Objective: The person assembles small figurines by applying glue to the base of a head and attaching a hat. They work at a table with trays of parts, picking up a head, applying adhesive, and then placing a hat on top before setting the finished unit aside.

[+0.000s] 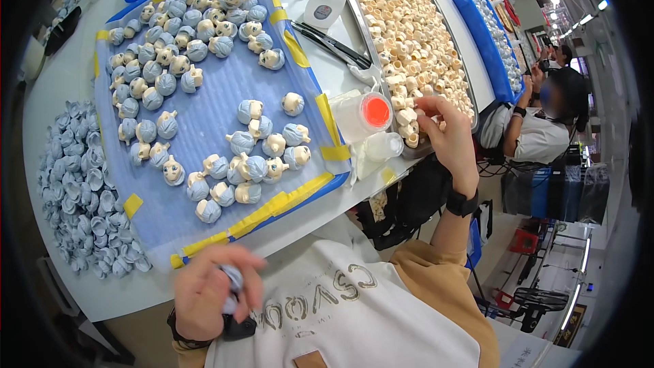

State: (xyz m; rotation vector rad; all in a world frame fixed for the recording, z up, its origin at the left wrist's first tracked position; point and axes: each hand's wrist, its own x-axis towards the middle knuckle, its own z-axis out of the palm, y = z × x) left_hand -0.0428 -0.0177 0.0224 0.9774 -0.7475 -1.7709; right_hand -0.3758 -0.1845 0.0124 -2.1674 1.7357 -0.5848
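Just in front of my body, my left hand (219,289) is curled round a blue-grey doll hair piece (234,278). Motion blurs the fingers and part of the piece. My right hand (446,138) reaches over the near end of a metal tray (373,34) heaped with cream doll head pieces (409,24). Its thumb and forefinger close on a cream piece there, mostly hidden by the fingers. Between the hands lies a blue tray (204,105) lined with translucent sheeting, bearing many small doll heads (174,172) with blue-grey hair.
Loose blue-grey hair pieces (78,191) are piled at the left. Beside the metal tray stand a red-topped container (375,110), a small white jar (383,145), a white bottle (325,3) and black tweezers (334,44). A co-worker (545,123) sits at the right near another blue tray (487,44).
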